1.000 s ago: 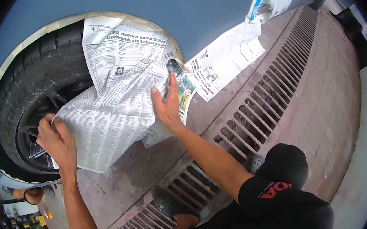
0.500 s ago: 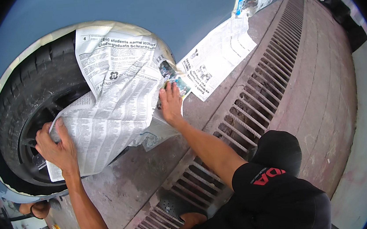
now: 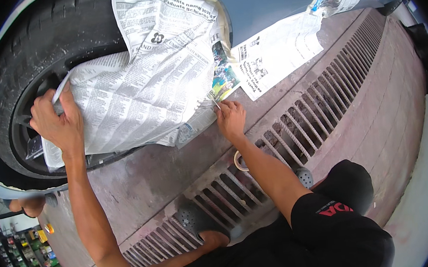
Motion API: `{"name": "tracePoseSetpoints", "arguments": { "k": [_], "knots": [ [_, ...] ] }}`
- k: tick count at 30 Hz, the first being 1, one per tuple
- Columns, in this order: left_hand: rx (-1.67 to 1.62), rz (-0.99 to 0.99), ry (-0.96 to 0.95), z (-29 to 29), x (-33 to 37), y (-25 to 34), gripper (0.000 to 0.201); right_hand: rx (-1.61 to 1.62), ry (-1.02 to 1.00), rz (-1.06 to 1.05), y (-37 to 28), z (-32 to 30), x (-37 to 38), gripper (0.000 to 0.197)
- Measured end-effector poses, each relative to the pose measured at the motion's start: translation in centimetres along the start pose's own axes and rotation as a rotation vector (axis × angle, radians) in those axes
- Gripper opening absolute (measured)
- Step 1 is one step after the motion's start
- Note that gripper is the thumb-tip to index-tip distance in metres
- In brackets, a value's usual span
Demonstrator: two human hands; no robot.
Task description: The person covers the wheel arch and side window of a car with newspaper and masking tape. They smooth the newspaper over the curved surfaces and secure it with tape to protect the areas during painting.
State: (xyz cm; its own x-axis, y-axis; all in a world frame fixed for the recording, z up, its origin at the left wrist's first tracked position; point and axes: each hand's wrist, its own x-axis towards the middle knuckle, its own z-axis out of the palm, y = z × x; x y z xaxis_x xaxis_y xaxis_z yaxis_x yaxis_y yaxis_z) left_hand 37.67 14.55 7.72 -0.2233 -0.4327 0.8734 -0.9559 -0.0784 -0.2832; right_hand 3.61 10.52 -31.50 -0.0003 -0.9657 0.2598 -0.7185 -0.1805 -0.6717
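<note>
A large newspaper sheet hangs over the right part of a car tire and its dark wheel rim. My left hand pinches the sheet's left edge between thumb and fingers, in front of the rim. At the lower right, my right hand has its fingers closed on the newspaper's edge, beside a coloured picture. Pale masking tape borders the wheel arch along the paper's upper right. Another newspaper strip hangs from the lower edge of the blue-grey car body.
A metal floor grate runs diagonally across the concrete. By my right forearm lies a roll of tape. My dark perforated clogs are at the grate. Shelves of small containers and someone's bare leg appear at the lower left.
My right hand has left the wheel arch's edge and moved down to the sheet's lower right edge, its fingers now closing. My left hand keeps its hold. The view has shifted closer to the wheel.
</note>
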Motion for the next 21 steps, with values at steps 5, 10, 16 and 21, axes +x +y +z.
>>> {"name": "tracePoseSetpoints", "arguments": {
  "k": [5, 10, 16, 21],
  "knots": [
    [0.022, 0.036, 0.003, -0.6, -0.5, -1.5, 0.019, -0.149, -0.153, 0.149, -2.0, -0.4, 4.0, 0.024],
    [0.052, 0.004, 0.009, -1.0, -1.3, -2.7, 0.020, 0.004, -0.309, 0.413, -1.5, 1.0, 4.2, 0.029],
    [0.032, -0.016, 0.018, 0.5, -0.9, -1.7, 0.023, 0.669, -0.348, 0.737, 1.4, 5.0, 4.7, 0.047],
    [0.006, -0.018, 0.035, 1.1, -0.9, -0.8, 0.023, 1.392, -0.394, 0.922, 0.3, 4.6, 7.7, 0.073]
  ]
}}
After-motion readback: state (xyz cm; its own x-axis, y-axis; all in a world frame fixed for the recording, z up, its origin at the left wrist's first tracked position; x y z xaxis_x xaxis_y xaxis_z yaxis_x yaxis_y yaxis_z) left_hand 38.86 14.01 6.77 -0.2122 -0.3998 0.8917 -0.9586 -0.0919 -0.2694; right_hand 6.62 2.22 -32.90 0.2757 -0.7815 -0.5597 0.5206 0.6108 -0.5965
